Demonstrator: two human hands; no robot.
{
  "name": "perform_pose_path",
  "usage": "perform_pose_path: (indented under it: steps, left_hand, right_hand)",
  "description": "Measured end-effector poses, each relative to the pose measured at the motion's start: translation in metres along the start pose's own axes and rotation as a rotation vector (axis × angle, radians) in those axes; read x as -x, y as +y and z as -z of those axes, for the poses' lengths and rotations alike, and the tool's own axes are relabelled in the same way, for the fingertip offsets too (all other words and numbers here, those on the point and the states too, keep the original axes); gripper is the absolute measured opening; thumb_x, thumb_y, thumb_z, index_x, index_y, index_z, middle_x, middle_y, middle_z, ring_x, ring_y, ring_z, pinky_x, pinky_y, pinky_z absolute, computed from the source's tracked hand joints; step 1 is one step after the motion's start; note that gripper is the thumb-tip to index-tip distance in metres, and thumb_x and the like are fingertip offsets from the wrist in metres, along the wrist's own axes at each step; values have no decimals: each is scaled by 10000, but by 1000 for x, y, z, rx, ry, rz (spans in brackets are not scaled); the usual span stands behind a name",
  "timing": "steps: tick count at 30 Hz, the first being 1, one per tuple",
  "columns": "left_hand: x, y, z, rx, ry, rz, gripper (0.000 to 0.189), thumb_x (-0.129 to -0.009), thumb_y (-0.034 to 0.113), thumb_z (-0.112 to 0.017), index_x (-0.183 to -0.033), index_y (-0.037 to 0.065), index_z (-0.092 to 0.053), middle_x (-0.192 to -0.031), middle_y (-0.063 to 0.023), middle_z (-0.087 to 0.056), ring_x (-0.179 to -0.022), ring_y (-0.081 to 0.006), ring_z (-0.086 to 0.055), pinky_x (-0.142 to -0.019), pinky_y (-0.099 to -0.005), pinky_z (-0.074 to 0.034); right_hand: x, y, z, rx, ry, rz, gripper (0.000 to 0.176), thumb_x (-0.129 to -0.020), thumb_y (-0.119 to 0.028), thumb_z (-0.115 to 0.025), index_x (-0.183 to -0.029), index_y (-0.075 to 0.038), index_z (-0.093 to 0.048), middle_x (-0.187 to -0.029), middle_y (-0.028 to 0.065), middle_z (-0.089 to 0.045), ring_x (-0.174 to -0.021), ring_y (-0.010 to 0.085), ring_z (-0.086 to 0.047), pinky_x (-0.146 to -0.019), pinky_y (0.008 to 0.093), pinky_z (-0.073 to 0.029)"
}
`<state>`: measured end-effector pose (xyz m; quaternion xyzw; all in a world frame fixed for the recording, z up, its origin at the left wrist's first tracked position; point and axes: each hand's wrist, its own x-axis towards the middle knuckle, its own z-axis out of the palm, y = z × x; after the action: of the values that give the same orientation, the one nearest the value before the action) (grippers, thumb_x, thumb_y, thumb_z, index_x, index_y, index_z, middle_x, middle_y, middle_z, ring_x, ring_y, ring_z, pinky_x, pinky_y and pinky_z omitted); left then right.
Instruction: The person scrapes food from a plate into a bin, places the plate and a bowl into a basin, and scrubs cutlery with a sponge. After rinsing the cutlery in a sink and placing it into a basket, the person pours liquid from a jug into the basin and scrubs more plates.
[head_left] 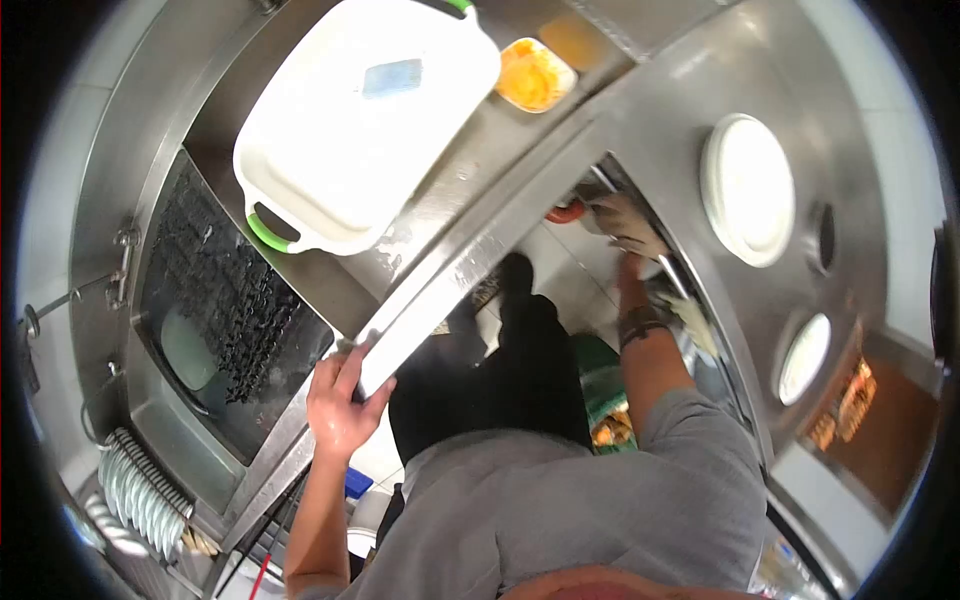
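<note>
My left hand [340, 400] is closed on the front edge of a long steel counter [470, 260]. My right hand [625, 228] reaches forward and down under the counter on the right, into the shelf space beside a red-orange object [565, 212]. Its fingers rest on something pale, which I cannot make out. A dark band [640, 322] circles that wrist. My grey shirt and dark trousers fill the lower middle of the view.
A white tub with green handles [300, 170] holding a blue sponge [392, 77] sits on the counter, next to a small container of orange food [535, 75]. A sink with a black rack [230, 290] is at the left. White plates [747, 190] lie on the right counter. Racked plates [140, 490] stand lower left.
</note>
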<state>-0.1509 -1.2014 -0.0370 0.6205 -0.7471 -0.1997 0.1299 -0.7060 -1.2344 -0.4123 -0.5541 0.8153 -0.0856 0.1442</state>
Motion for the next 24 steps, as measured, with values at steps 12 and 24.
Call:
perform_pose_path:
  steps: [12, 24]
  left_hand:
    - [-3, -4, -12, -28, -118, 14, 611, -718, 255, -880, -1229, -11, -677, -1012, -181, -637, -865, -328, -634, -760, -404, -522]
    - [-2, 2, -15, -28, -159, 2, 624, -806, 330, -821, -1233, -79, -617, -1088, -237, -607, -958, -380, -618, -848, -441, -507]
  right_hand:
    - [-120, 117, -90, -47, 259, -555, 275, -1004, -220, -534, -1118, -34, -701, -1047, 152, -711, -993, 290, -681, -923, 427, -525]
    - [-84, 124, -126, -93, 358, -648, 226, -995, -196, -540, -1100, -47, -673, -1014, 107, -691, -974, 258, -660, -887, 403, -519]
